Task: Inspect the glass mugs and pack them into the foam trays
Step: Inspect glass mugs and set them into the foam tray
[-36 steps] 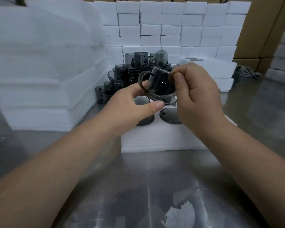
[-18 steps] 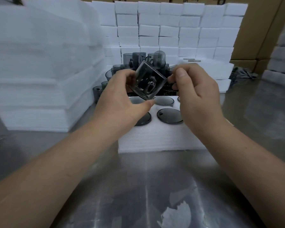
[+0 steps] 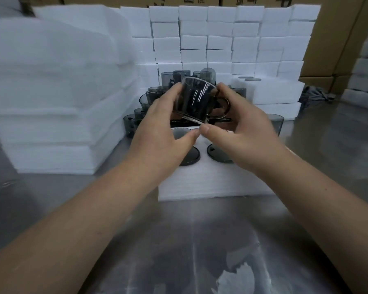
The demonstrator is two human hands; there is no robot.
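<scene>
Scuffed steel table. Tall stack of white foam sheets at left, wall of foam blocks at back. Foam tray mid-table. Pile of smoked glass mugs just behind it. Left hand and right hand both have fingers curled round the held mug. It is tilted, in the air over the tray's far end, handle to the right, thumbs nearly meeting under its base. Seated mugs show as two dark discs in the tray pockets.

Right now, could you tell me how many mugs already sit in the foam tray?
3 show: front-left mug, front-right mug, back-left mug; the left hand and right hand may hide others.
</scene>
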